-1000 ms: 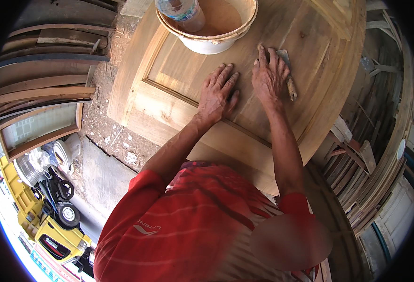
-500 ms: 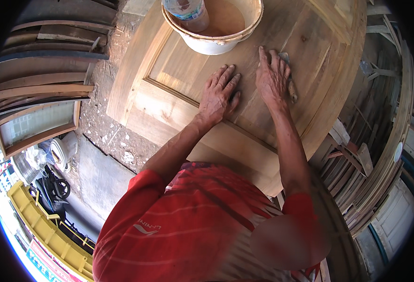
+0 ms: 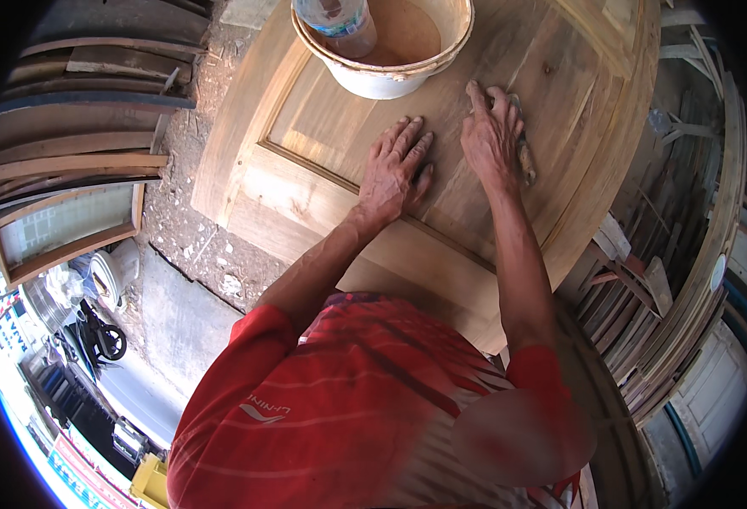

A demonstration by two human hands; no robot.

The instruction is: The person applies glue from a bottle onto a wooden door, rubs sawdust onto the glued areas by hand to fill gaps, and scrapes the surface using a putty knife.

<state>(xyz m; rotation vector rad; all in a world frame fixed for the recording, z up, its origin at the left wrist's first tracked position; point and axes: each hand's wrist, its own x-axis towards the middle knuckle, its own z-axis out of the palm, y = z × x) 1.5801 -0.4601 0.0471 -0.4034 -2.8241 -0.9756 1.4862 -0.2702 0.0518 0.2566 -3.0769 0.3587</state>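
Note:
My left hand [image 3: 397, 170] rests on the wooden door panel [image 3: 314, 140], palm down with its fingers spread, and holds nothing. To its right, my right hand [image 3: 488, 136] touches the same panel with its fingertips. Its index finger reaches forward and the other fingers are slightly bent. Against the outer side of that hand lies what looks like a putty knife, its worn handle [image 3: 526, 163] showing and its blade partly hidden by the fingers. Beyond both hands a white bucket [image 3: 382, 85] stands on the door, with brownish contents and a clear plastic cup-like container [image 3: 344, 30] inside.
Curved wooden pieces [image 3: 77, 140] are stacked at the left above a framed glass panel [image 3: 68, 225]. Wood strips [image 3: 687, 339] fill the right side. A grey slab [image 3: 183, 314] lies on the debris-strewn ground. At lower left are a black wheel [image 3: 112, 342] and a yellow object [image 3: 149, 482].
My right fingers have bent a little more while the hand stays in nearly the same spot. My left hand has not visibly moved. The yellow vehicle bed at lower left has mostly left view.

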